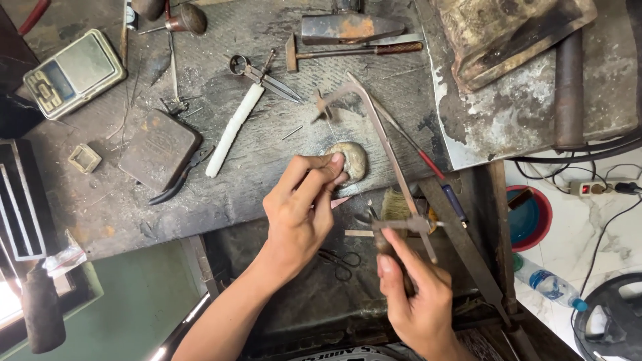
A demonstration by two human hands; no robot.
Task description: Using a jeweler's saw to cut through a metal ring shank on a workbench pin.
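Jeweller's saw point(381, 140), light with a fragile blade, is gripped by its handle in the closed right hand point(414, 301); the left hand point(301, 207) pinches something tiny just beside it.

Around the rounded stone point(353, 159) the bench is crowded: the saw frame point(374, 127) slants just right of it, dividers point(264, 75) and a white stick point(234, 130) lie to its left, a hammer point(348, 52) beyond. Bare wood shows just left of the stone, before the pliers point(179, 179).
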